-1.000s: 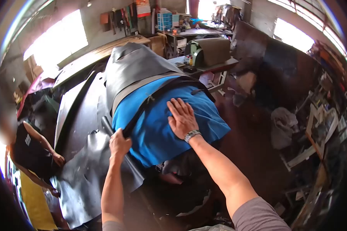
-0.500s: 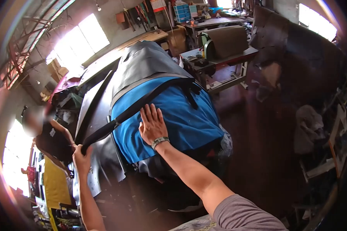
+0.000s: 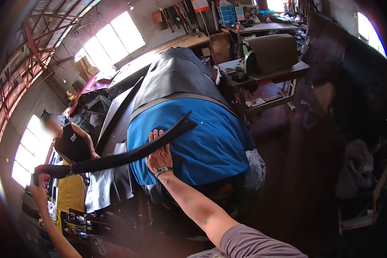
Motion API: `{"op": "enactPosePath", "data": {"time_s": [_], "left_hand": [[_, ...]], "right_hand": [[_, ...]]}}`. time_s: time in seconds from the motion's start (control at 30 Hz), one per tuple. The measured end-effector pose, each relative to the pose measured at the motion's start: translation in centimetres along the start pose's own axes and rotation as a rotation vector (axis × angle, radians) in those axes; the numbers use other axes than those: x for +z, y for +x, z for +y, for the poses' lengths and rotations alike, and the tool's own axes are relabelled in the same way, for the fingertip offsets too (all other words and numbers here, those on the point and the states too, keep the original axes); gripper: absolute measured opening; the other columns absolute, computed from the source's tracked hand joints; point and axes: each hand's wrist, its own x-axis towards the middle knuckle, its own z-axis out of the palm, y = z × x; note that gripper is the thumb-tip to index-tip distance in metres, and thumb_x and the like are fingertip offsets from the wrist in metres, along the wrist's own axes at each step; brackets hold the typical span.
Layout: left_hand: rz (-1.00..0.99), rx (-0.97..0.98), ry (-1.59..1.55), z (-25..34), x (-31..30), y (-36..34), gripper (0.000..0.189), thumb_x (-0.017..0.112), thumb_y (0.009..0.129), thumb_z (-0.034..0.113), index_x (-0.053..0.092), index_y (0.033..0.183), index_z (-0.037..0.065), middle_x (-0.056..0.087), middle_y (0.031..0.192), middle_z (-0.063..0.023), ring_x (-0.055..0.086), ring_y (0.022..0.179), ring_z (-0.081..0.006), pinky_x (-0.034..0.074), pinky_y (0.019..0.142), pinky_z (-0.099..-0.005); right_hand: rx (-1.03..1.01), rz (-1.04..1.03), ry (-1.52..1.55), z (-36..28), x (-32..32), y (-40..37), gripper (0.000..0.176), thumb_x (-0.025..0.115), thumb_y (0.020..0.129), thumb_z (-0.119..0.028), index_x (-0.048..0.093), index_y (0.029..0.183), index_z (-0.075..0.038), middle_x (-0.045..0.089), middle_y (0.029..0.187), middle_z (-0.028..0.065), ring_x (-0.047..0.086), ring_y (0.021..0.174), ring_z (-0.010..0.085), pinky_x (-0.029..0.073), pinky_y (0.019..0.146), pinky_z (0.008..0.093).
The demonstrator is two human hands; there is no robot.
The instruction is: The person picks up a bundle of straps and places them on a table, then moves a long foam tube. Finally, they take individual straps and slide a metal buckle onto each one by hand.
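At the far left of the head view, my left hand [image 3: 39, 188] is raised and closed round one end of a long black strip [image 3: 112, 161], which looks like leather or fabric. The strip slopes up to the right, and its forked free end hangs above the blue sheet [image 3: 206, 148]. My right hand [image 3: 159, 158], a banded watch at its wrist, rests flat on the left part of that sheet with fingers stretched out. Part of those fingers is hidden where the strip crosses in front. Wrinkles run over the blue sheet, which drapes over a large pile.
Grey-black sheets [image 3: 176, 77] cover the pile's far part. A co-worker in a black sleeveless top [image 3: 69, 142] stands at left beyond the strip. A worktable carrying a green machine [image 3: 268, 53] is at back right. Clear plastic [image 3: 255, 170] hangs at the pile's right corner.
My left hand has pulled the black strip left and up, and its far end has slid off the top of the pile. My right hand still lies on the blue sheet. The view has shifted.
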Motion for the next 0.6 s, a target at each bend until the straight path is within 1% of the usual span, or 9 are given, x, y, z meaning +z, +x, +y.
{"op": "enactPosePath", "data": {"time_s": [0.07, 0.13, 0.23, 0.3, 0.37, 0.43, 0.5, 0.53, 0.6], "left_hand": [[0.078, 0.148, 0.14, -4.0, -4.1, 2.9, 0.034, 0.06, 0.106, 0.034, 0.064, 0.122, 0.005, 0.051, 0.07, 0.0027, 0.04, 0.049, -0.004, 0.03, 0.042, -0.0239], [0.122, 0.095, -0.007, -7.5, -7.6, 4.6, 0.032, 0.057, 0.107, 0.035, 0.064, 0.123, 0.008, 0.043, 0.062, 0.0059, 0.038, 0.047, -0.0034, 0.028, 0.04, -0.0228], [0.18, 0.139, 0.071, -5.5, -11.5, 3.7, 0.038, 0.057, 0.107, 0.037, 0.062, 0.126, 0.005, 0.04, 0.06, 0.0052, 0.037, 0.045, -0.0038, 0.027, 0.039, -0.0228], [0.203, 0.104, 0.14, -6.5, -13.9, 3.7, 0.036, 0.059, 0.106, 0.038, 0.065, 0.121, 0.005, 0.04, 0.061, 0.0049, 0.038, 0.048, -0.0046, 0.03, 0.043, -0.0241], [0.192, 0.098, -0.03, -4.3, -14.7, 1.9, 0.03, 0.061, 0.105, 0.038, 0.067, 0.102, 0.009, 0.039, 0.063, 0.0058, 0.038, 0.05, -0.0032, 0.028, 0.045, -0.0225], [0.137, 0.068, 0.1, -4.6, -17.2, 1.5, 0.033, 0.062, 0.105, 0.039, 0.059, 0.088, 0.011, 0.039, 0.064, 0.0065, 0.038, 0.052, -0.0029, 0.027, 0.046, -0.0224], [0.062, 0.045, 0.064, -5.3, -19.9, 0.8, 0.033, 0.063, 0.104, 0.038, 0.056, 0.083, 0.014, 0.04, 0.064, 0.0081, 0.037, 0.052, -0.0015, 0.026, 0.046, -0.0231], [0.172, -0.01, 0.091, 0.7, -16.8, -2.4, 0.031, 0.065, 0.103, 0.037, 0.056, 0.084, 0.014, 0.043, 0.064, 0.0082, 0.038, 0.052, -0.0018, 0.027, 0.047, -0.0227], [0.138, 0.013, 0.107, 0.9, -18.3, -3.4, 0.034, 0.068, 0.101, 0.04, 0.056, 0.085, 0.012, 0.045, 0.064, 0.0065, 0.042, 0.053, -0.0039, 0.032, 0.049, -0.0233]], "right_hand": [[0.018, -0.064, 0.006, 0.0, -0.3, 0.1, 0.07, 0.046, 0.1, -0.027, 0.026, 0.16, 0.004, 0.022, 0.169, 0.02, 0.017, 0.158, 0.0351, 0.012, 0.128, 0.0471], [0.007, -0.046, -0.051, 0.0, -0.1, 0.4, 0.071, 0.049, 0.098, -0.028, 0.029, 0.159, 0.002, 0.025, 0.168, 0.0194, 0.02, 0.157, 0.0352, 0.017, 0.127, 0.0483], [-0.013, 0.072, -0.178, 0.6, 1.1, -0.1, 0.071, 0.051, 0.098, -0.031, 0.031, 0.158, 0.001, 0.029, 0.166, 0.0189, 0.023, 0.156, 0.036, 0.021, 0.126, 0.0495], [-0.038, 0.091, -0.254, 0.5, 1.9, 0.4, 0.069, 0.051, 0.098, -0.031, 0.034, 0.157, 0.001, 0.031, 0.165, 0.0187, 0.025, 0.155, 0.0363, 0.022, 0.126, 0.0498], [-0.067, 0.109, -0.4, 0.9, 2.5, 0.4, 0.067, 0.052, 0.098, -0.032, 0.037, 0.155, 0.001, 0.033, 0.163, 0.0182, 0.027, 0.154, 0.036, 0.022, 0.126, 0.0499], [-0.041, 0.108, -0.168, 0.6, 1.5, 0.4, 0.065, 0.05, 0.097, -0.03, 0.038, 0.152, 0.003, 0.036, 0.16, 0.0196, 0.03, 0.152, 0.0367, 0.023, 0.125, 0.0503], [-0.027, 0.023, -0.212, -0.4, -1.0, 0.4, 0.065, 0.05, 0.095, -0.028, 0.039, 0.151, 0.005, 0.04, 0.156, 0.0215, 0.032, 0.15, 0.0381, 0.024, 0.124, 0.0513], [-0.037, 0.037, -0.18, -0.8, -1.8, 0.5, 0.07, 0.048, 0.093, -0.026, 0.033, 0.152, 0.009, 0.038, 0.156, 0.0257, 0.029, 0.151, 0.0396, 0.022, 0.125, 0.0517], [-0.072, 0.039, -0.21, -1.1, -1.3, 0.6, 0.066, 0.048, 0.096, -0.027, 0.036, 0.153, 0.005, 0.04, 0.157, 0.0226, 0.031, 0.151, 0.0388, 0.022, 0.124, 0.0514]]}}
